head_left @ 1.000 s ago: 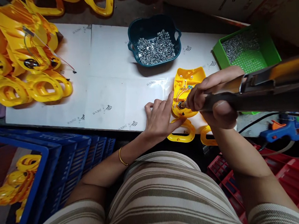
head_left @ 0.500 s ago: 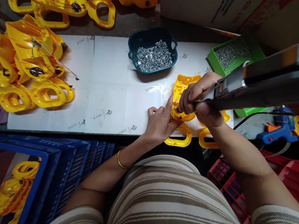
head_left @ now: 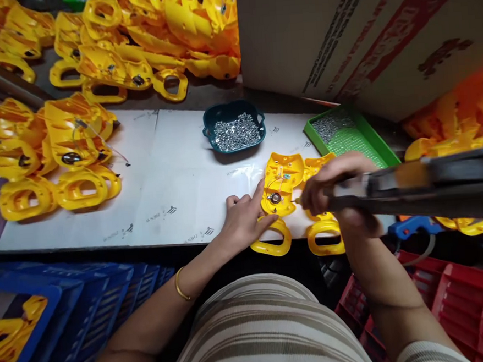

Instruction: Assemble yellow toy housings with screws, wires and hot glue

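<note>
My left hand (head_left: 244, 225) grips the left edge of a yellow plastic shell (head_left: 284, 169), thumb and forefinger against its side. Inside the shell lie a round speaker-like part (head_left: 275, 198) and thin wires; a loop handle sticks out over the table's front edge. My right hand (head_left: 337, 191) is wrapped around a long dark power screwdriver (head_left: 415, 182), blurred by motion. Its tip points left, close to the shell's right edge; whether they touch I cannot tell. Behind the right hand, a second yellow shell (head_left: 326, 244) is partly hidden.
A dark teal basket (head_left: 236, 148) of small metal screws stands behind the shell. A green tray (head_left: 371, 139) of small metal pieces sits right of it. Stacked yellow shells (head_left: 77, 137) lie left, with more behind. A blue glue gun (head_left: 414, 227), large carton (head_left: 339, 42), and blue crates (head_left: 93, 301) surround the table.
My right hand has drawn the screwdriver rightward, uncovering the round part. The left hand keeps its grip on the shell. The view has tilted up, showing more of the back.
</note>
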Demonstrator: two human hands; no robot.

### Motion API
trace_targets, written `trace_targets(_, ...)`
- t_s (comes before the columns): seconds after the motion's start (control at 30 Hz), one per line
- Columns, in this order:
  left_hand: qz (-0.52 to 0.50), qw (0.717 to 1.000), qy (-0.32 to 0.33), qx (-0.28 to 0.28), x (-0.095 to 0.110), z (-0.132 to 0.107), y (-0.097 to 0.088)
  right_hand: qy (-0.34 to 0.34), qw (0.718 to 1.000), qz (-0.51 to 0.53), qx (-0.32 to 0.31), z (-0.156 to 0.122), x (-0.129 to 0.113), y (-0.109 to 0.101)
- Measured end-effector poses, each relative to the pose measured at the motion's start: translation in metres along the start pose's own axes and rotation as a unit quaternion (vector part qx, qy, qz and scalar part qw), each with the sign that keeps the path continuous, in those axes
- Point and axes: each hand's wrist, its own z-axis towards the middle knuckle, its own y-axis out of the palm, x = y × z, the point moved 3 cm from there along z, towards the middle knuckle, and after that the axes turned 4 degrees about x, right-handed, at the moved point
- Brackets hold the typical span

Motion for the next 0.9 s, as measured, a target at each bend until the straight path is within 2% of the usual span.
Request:
trace_targets(0.07,0.046,0.998,0.006,0.045,-0.002,-0.003,-0.006,-0.085,0.994,0.000,0.072,-0.008,-0.017,-0.028)
trace_targets(0.13,0.090,0.988,0.034,0.122,0.002,-0.006,-0.013,-0.147,0.975,-0.034,0.164,-0.019,-0.028,-0.058)
trace_targets(0.2,0.114,0.972,0.120,0.166,0.015,-0.007,-0.014,-0.159,0.953,-0.091,0.240,-0.029,-0.029,-0.083)
trace_targets(0.27,0.121,0.953,0.244,0.132,0.036,-0.007,-0.004,-0.146,0.935,-0.128,0.296,-0.038,-0.023,-0.100)
trace_targets(0.33,0.126,0.930,0.341,0.059,0.056,-0.004,0.011,-0.117,0.916,-0.148,0.353,-0.045,-0.014,-0.110)
trace_targets(0.4,0.134,0.909,0.394,-0.008,0.069,-0.001,0.024,-0.082,0.903,-0.157,0.390,-0.050,-0.004,-0.114)
trace_targets(0.5,0.155,0.888,0.426,-0.074,0.077,0.005,0.035,-0.043,0.905,-0.150,0.395,-0.050,0.006,-0.116)
trace_targets(0.6,0.187,0.878,0.428,-0.103,0.076,0.009,0.033,-0.029,0.914,-0.141,0.380,-0.049,0.009,-0.121)
trace_targets(0.7,0.219,0.865,0.437,-0.111,0.070,0.010,0.025,0.007,0.914,-0.199,0.353,-0.055,0.004,-0.121)
trace_targets(0.8,0.232,0.848,0.463,-0.112,0.059,0.011,0.015,0.075,0.897,-0.286,0.329,-0.082,-0.009,-0.105)
trace_targets(0.9,0.218,0.833,0.487,-0.146,0.044,0.012,0.002,0.088,0.853,-0.362,0.365,-0.128,-0.028,-0.086)
